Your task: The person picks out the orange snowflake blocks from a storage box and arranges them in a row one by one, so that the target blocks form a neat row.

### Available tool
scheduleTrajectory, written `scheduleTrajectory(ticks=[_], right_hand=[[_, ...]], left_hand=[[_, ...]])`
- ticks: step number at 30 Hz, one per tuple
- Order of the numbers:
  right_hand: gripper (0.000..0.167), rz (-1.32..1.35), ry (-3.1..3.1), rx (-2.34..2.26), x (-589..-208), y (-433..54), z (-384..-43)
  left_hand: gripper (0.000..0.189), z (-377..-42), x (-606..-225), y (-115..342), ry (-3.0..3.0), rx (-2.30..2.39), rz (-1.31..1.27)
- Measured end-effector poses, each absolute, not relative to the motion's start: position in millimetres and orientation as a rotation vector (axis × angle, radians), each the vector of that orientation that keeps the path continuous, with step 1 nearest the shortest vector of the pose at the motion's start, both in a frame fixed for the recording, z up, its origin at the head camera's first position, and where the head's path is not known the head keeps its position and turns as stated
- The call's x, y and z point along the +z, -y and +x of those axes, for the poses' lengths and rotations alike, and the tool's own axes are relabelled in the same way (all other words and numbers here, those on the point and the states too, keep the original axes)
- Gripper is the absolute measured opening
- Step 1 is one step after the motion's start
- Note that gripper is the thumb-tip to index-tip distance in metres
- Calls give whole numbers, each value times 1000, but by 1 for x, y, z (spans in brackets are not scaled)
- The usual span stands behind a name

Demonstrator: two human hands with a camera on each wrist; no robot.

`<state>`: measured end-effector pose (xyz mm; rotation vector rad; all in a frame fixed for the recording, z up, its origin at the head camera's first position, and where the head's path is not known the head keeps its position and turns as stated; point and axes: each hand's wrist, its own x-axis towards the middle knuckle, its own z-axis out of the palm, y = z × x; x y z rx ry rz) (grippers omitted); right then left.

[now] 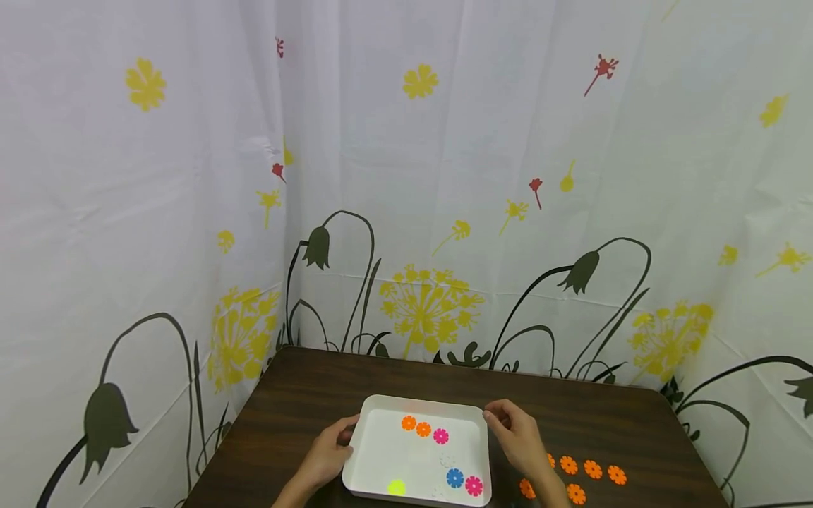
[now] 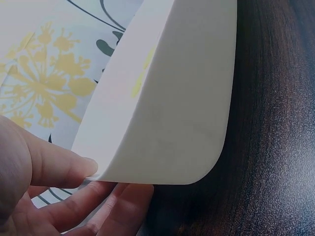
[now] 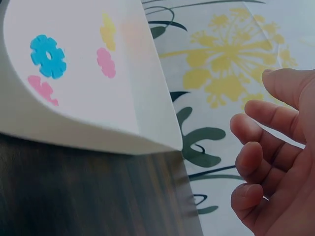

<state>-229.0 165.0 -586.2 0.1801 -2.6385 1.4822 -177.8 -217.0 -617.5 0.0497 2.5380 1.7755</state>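
A white rectangular tray [image 1: 406,462] is on the dark wooden table [image 1: 305,374]. My left hand [image 1: 327,451] pinches its left rim, thumb on top and fingers beneath, as the left wrist view shows. Beside the far right corner is my right hand [image 1: 517,434]; in the right wrist view its loosely bent fingers [image 3: 248,157] hold nothing and are apart from the tray. Inside the tray lie notched flower-shaped discs: two orange [image 1: 408,422], two pink [image 1: 441,436], one blue [image 1: 454,478] and one yellow-green [image 1: 396,487] by the near wall.
Several orange flower-shaped discs [image 1: 593,469] lie on the table to the right of the tray, some partly behind my right forearm. A white curtain [image 1: 356,155] printed with yellow, red and dark green plants hangs along the table's far edge and both sides.
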Motion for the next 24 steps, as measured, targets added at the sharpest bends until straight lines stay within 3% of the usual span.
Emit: scheduleTrajectory(ticks=[14,24], right_hand=[[11,254,2632,1549,-583,-137,-232],[19,360,2659,1513,-587,-118,-237]], left_hand=[[62,-177,-619,220,-2553,1767,78],[62,-179,-622,219,-2566,1766,96]])
